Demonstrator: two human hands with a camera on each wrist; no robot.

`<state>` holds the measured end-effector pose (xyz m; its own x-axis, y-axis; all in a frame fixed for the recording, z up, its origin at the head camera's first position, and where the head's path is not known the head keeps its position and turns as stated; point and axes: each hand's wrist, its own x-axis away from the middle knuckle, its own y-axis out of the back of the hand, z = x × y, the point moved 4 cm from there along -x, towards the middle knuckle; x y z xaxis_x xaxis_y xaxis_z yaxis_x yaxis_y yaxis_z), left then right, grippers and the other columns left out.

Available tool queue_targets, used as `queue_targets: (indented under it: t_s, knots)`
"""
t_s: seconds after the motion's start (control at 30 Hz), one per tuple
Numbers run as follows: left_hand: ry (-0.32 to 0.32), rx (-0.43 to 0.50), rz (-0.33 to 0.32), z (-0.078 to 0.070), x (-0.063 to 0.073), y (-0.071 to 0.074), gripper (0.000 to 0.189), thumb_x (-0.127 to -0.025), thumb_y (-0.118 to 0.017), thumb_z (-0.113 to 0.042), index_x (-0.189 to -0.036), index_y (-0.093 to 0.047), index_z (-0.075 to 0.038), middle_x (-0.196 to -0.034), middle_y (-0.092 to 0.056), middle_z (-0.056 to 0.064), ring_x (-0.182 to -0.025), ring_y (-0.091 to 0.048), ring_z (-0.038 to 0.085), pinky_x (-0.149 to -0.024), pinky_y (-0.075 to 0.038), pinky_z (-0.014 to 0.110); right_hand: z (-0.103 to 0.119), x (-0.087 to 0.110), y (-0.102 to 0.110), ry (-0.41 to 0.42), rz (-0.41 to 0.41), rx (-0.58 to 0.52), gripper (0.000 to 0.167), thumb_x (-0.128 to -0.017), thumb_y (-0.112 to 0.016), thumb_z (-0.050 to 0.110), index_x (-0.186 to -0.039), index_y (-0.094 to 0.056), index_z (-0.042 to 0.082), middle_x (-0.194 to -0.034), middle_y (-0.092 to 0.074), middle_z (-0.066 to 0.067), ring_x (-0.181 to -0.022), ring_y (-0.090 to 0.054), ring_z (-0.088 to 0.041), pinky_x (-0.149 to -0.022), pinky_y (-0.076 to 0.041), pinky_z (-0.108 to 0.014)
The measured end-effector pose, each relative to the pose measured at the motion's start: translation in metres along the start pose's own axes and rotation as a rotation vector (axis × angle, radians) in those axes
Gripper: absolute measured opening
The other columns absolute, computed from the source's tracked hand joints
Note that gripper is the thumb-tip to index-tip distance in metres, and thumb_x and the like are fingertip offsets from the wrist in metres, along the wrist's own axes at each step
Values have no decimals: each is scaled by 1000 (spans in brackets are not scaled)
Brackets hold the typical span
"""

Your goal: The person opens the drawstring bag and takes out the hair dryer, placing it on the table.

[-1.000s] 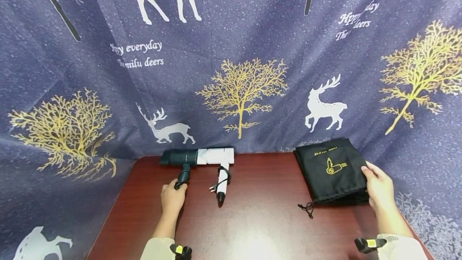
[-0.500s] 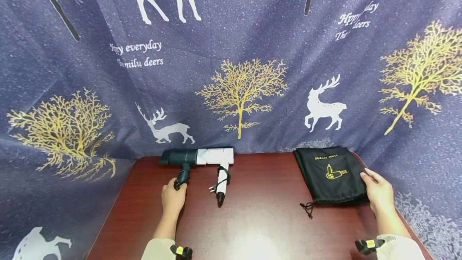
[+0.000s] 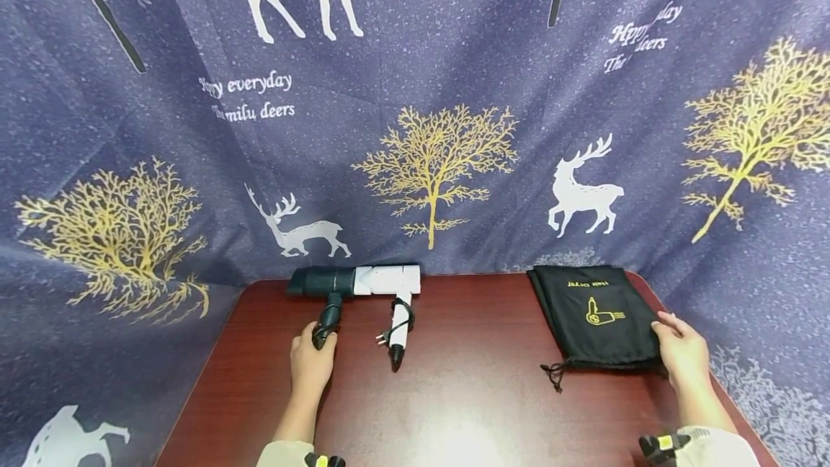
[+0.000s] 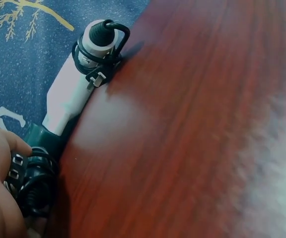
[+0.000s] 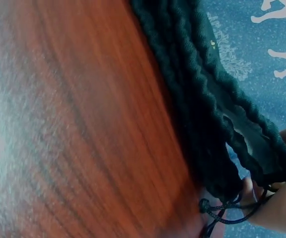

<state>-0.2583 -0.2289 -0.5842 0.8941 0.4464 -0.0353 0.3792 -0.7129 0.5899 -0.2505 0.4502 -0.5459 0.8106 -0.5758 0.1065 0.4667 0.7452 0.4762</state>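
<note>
My left hand grips the handle of a dark green hair dryer, which lies on its side at the back left of the table. A black cord wraps that handle, and metal plug prongs show beside the fingers in the left wrist view. End to end with it lies a white hair dryer, its cord also wound round the handle. At the back right, a black drawstring bag with a yellow hair dryer print lies flat. My right hand pinches its right edge; in the right wrist view the bag's gathered mouth shows.
A reddish-brown wooden table reaches back to a blue cloth printed with deer and trees. The bag's cord end trails onto the table at the bag's near left corner.
The bag's far edge has come down and the bag has flattened onto the table. My right hand has moved slightly nearer along its edge. The left hand and both hair dryers look nearly unmoved.
</note>
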Motion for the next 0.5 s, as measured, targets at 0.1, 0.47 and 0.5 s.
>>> queue_targets:
  t_s: [0.1, 0.47, 0.5]
  knots:
    - [-14, 6, -9, 2, 3, 1, 63, -95, -63, -32, -148, -45, -4, -131, -51, 31, -122, -51, 48, -99, -41, 59, 0, 2, 1, 24, -11, 116, 53, -100, -54, 35, -146, -52, 7, -85, -69, 25, -85, -54, 11, -76, -40, -12]
    - [-46, 20, 14, 9, 13, 1, 67, -97, -61, -31, -155, -37, -8, -138, -47, 29, -126, -50, 47, -100, -41, 60, 25, 42, -30, 383, -55, 447, 43, -96, -57, 18, -135, -58, 1, -144, -49, -33, -127, -43, -59, -94, -33, -72]
    - [-51, 21, 20, 10, 13, 1, 66, -97, -60, -31, -155, -37, -9, -139, -47, 29, -126, -50, 47, -100, -41, 60, 26, 47, -35, 413, -46, 469, 44, -95, -58, 19, -135, -58, 0, -143, -49, -33, -128, -43, -58, -94, -33, -73]
